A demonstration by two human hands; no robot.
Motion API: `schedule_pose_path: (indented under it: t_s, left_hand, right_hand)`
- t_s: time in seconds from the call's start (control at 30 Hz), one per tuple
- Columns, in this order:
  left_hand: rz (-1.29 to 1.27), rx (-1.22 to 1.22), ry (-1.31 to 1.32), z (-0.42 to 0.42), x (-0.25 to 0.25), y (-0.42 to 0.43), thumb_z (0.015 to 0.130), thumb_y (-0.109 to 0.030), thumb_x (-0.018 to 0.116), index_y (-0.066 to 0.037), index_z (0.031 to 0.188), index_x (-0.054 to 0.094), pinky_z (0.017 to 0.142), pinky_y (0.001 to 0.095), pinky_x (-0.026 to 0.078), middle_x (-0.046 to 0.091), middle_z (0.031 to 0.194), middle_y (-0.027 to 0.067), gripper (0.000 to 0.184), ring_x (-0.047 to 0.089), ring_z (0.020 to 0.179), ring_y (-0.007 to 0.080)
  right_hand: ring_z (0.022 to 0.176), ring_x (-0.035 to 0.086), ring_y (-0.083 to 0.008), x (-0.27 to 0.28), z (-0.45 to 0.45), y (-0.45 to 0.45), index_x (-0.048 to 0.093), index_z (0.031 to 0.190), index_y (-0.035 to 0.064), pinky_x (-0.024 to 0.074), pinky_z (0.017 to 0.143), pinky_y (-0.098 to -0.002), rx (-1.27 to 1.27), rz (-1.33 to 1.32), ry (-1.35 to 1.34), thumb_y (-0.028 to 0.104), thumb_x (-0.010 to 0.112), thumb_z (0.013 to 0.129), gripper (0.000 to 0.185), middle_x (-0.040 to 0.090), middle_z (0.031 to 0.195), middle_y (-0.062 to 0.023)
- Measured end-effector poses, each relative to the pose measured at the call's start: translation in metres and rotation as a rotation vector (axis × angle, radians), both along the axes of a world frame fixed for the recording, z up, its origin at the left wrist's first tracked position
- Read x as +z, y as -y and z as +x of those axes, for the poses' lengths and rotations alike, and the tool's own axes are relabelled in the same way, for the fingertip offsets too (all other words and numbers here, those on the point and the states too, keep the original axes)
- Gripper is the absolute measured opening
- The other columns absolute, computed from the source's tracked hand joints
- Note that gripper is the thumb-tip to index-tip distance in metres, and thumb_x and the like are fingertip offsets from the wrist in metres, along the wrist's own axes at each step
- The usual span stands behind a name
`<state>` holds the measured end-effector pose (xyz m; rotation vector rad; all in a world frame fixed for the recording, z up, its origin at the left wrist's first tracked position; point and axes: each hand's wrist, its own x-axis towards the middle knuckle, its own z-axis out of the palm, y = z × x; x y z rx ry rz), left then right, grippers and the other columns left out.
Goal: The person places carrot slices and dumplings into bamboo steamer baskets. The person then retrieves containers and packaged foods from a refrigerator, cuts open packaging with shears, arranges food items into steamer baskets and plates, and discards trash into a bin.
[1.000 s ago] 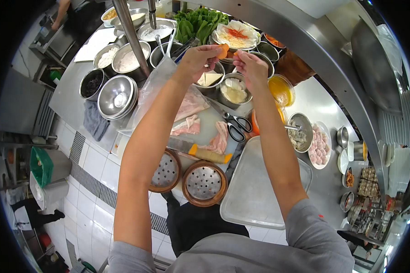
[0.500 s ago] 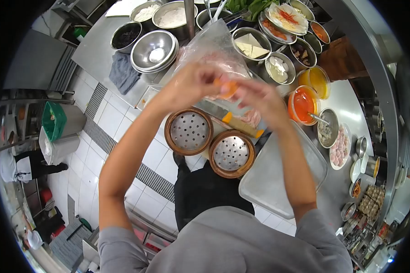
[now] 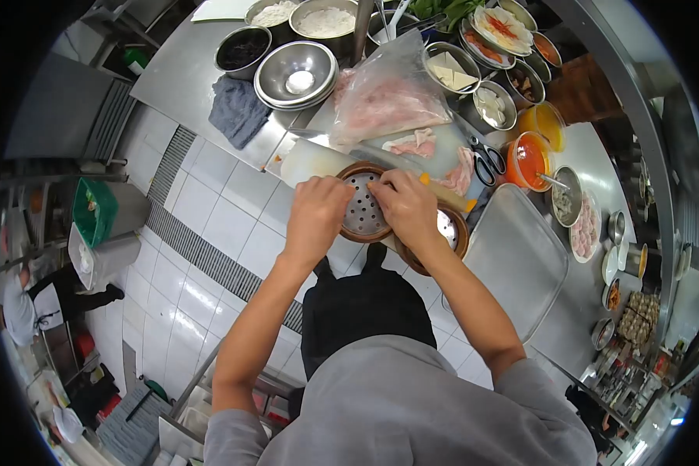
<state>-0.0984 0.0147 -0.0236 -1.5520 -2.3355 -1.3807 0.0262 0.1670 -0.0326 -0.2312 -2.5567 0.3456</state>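
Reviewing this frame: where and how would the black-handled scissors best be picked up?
Best gripped, I'd say, by the black looped handles, with the right hand coming from above and the near side. The scissors lie with those loops nearest and the blades pointing away, while the tub of orange-red liquid stands close on the right.

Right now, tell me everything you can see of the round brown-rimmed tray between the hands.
The round brown-rimmed tray has a thick, wooden-looking rim around a silver, metal-looking plate pierced with small dark holes. It faces upward at the near edge of the silver metal worktop, beside a similar round pierced tray. The left hand overlaps its left side and the right hand its right; whether either touches it is unclear.
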Motion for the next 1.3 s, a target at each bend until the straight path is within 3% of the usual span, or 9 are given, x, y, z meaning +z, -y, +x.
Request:
schedule_pose_path:
  t_s: [0.17, 0.5, 0.67, 0.73, 0.8, 0.87, 0.93, 1.0, 1.3]
  left_hand:
    - [-0.050, -0.122, -0.377, 0.001, -0.018, 0.001, 0.076, -0.007, 0.069, -0.007, 0.085, 0.067, 0.078, 0.0344, 0.041, 0.063, 0.086, 0.0023, 0.009, 0.058, 0.089, 0.0193]
    - [-0.295, -0.155, -0.365, 0.003, -0.022, 0.008, 0.082, -0.013, 0.072, -0.010, 0.096, 0.075, 0.086, 0.0419, 0.035, 0.072, 0.100, -0.0026, 0.016, 0.058, 0.098, 0.0170]
    - [-0.230, -0.072, 0.306, 0.003, -0.003, 0.006, 0.086, -0.011, 0.072, -0.009, 0.101, 0.074, 0.086, 0.0365, 0.039, 0.074, 0.096, 0.0030, 0.016, 0.064, 0.089, 0.0186]
    - [-0.183, -0.017, 0.592, 0.013, 0.020, 0.000, 0.086, -0.009, 0.072, -0.007, 0.102, 0.073, 0.084, 0.0342, 0.043, 0.074, 0.092, 0.0057, 0.017, 0.066, 0.086, 0.0197]
    - [-0.136, 0.024, 0.879, 0.024, 0.021, -0.003, 0.086, -0.007, 0.072, -0.005, 0.103, 0.072, 0.082, 0.0320, 0.047, 0.074, 0.088, 0.0084, 0.018, 0.068, 0.084, 0.0209]
    - [-0.061, -0.049, 0.752, 0.032, -0.001, -0.010, 0.084, -0.004, 0.073, -0.001, 0.103, 0.069, 0.078, 0.0291, 0.052, 0.074, 0.088, 0.0121, 0.020, 0.071, 0.084, 0.0227]
    - [-0.021, 0.049, -0.105, 0.037, -0.005, -0.012, 0.081, -0.007, 0.075, -0.008, 0.098, 0.070, 0.078, 0.0378, 0.041, 0.073, 0.090, 0.0047, 0.018, 0.065, 0.083, 0.0206]
    - [-0.075, 0.052, -0.333, 0.042, -0.005, -0.017, 0.077, -0.008, 0.076, -0.012, 0.093, 0.070, 0.080, 0.0409, 0.035, 0.070, 0.095, -0.0008, 0.017, 0.060, 0.089, 0.0203]
    - [-0.211, -0.114, -0.303, 0.042, -0.023, -0.013, 0.075, -0.011, 0.076, -0.010, 0.090, 0.071, 0.084, 0.0424, 0.036, 0.067, 0.095, -0.0009, 0.016, 0.057, 0.097, 0.0218]
  right_hand:
    - [0.087, 0.058, -0.0216, -0.016, 0.006, 0.001, 0.071, 0.095, 0.0088, 0.0483, 0.070, -0.0363, -0.022, 0.077, 0.088, 0.007, 0.064, 0.078, 0.018, 0.061, 0.094, -0.0010]
    - [0.091, 0.058, -0.0217, -0.013, 0.009, -0.001, 0.072, 0.098, 0.0102, 0.0425, 0.077, -0.0374, 0.014, -0.010, 0.135, 0.006, 0.071, 0.077, 0.022, 0.066, 0.102, -0.0002]
    - [0.086, 0.062, -0.0221, 0.011, 0.011, 0.003, 0.072, 0.100, 0.0070, 0.0465, 0.077, -0.0365, -0.020, -0.155, 0.070, 0.009, 0.070, 0.083, 0.017, 0.069, 0.098, -0.0039]
    - [0.080, 0.065, -0.0200, 0.028, 0.015, 0.013, 0.071, 0.106, 0.0019, 0.0513, 0.076, -0.0339, -0.144, -0.825, 0.078, 0.012, 0.070, 0.087, 0.022, 0.070, 0.097, -0.0079]
    - [0.079, 0.065, -0.0190, 0.028, 0.021, 0.015, 0.070, 0.109, 0.0001, 0.0523, 0.075, -0.0326, -0.086, -0.990, 0.072, 0.013, 0.070, 0.087, 0.025, 0.070, 0.097, -0.0098]
    - [0.076, 0.065, -0.0177, 0.025, 0.031, 0.013, 0.070, 0.109, -0.0014, 0.0529, 0.073, -0.0313, -0.085, -1.047, 0.054, 0.015, 0.070, 0.087, 0.027, 0.070, 0.093, -0.0125]
    - [0.076, 0.065, -0.0181, 0.034, 0.046, 0.007, 0.071, 0.106, 0.0006, 0.0527, 0.072, -0.0315, -0.157, -0.896, 0.045, 0.015, 0.071, 0.086, 0.025, 0.070, 0.092, -0.0120]
    - [0.079, 0.064, -0.0127, 0.060, 0.069, -0.008, 0.071, 0.106, 0.0013, 0.0517, 0.073, -0.0278, -0.185, -0.754, 0.124, 0.014, 0.072, 0.089, 0.021, 0.072, 0.092, -0.0064]
    - [0.076, 0.066, -0.0116, 0.135, 0.179, -0.236, 0.074, 0.102, 0.0042, 0.0518, 0.071, -0.0262, -0.574, -0.379, -0.251, 0.025, 0.070, 0.091, 0.024, 0.075, 0.094, -0.0048]
